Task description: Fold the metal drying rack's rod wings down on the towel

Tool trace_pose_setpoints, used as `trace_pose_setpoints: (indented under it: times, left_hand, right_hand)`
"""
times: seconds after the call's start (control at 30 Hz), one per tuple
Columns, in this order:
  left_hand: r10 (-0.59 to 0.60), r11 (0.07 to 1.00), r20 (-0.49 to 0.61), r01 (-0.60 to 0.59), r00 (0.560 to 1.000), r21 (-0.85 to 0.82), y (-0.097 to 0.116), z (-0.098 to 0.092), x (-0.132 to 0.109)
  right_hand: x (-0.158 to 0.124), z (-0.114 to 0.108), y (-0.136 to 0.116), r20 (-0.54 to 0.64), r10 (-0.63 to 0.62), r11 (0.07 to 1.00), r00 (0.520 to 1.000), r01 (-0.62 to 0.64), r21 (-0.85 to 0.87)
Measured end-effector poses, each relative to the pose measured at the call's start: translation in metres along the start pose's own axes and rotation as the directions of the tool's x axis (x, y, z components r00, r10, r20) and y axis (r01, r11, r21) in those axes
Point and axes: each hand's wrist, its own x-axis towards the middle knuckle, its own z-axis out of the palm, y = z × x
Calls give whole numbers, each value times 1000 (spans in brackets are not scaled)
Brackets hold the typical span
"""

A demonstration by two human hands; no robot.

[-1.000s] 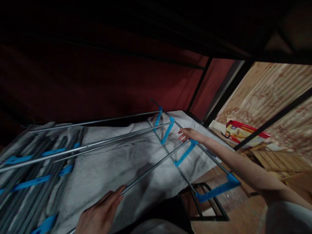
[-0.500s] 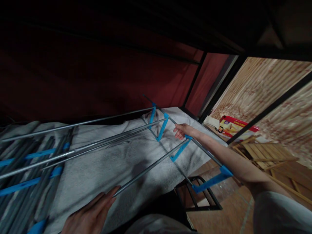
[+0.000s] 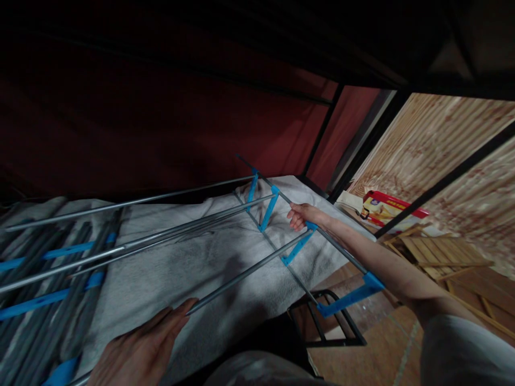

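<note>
A half-built rack frame of thin grey metal tubes and blue plastic brackets lies across the grey-white cloth. My right hand point(image 3: 304, 215) is closed round its upper cross tube point(image 3: 341, 251), between two blue brackets point(image 3: 269, 210). At lower left, my left hand point(image 3: 139, 340) holds the free near end of a long metal tube point(image 3: 245, 274), whose far end sits at a blue bracket point(image 3: 300, 245) beside my right hand. Other long tubes point(image 3: 161, 234) run from the brackets toward the left, roughly side by side.
Several loose tubes and blue brackets point(image 3: 44, 304) are piled on the cloth point(image 3: 156, 284) at left. A dark metal-framed stool point(image 3: 338, 343) stands below. On the right are a folded wooden slatted piece point(image 3: 446, 249), a red and yellow box point(image 3: 392, 209) and black frame bars point(image 3: 450, 174).
My left hand and the tube end in it have risen very slightly. My right hand keeps its hold in nearly the same place.
</note>
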Motion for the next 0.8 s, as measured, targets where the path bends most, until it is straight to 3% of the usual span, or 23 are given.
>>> trace_pose_setpoints:
  times: [0.13, 0.33, 0.5, 0.8]
  left_hand:
    - [-31, 995, -29, 34, 999, 98, 3, -9, 2]
    - [-20, 992, 49, 13, 999, 127, 10, -22, 9]
    - [18, 984, -12, -15, 1000, 175, 11, -21, 12]
    - [93, 990, -77, -84, 993, 118, 16, -26, 19]
  right_hand:
    - [-2, 2, -3, -13, 23, 1000, 1000, -23, 6]
    - [1, 1, -3, -34, 0, 1000, 999, 0, 2]
    - [5, -3, 3, -29, -43, 999, 999, 43, 2]
    - [8, -1, 4, -18, -55, 997, 998, 54, -48]
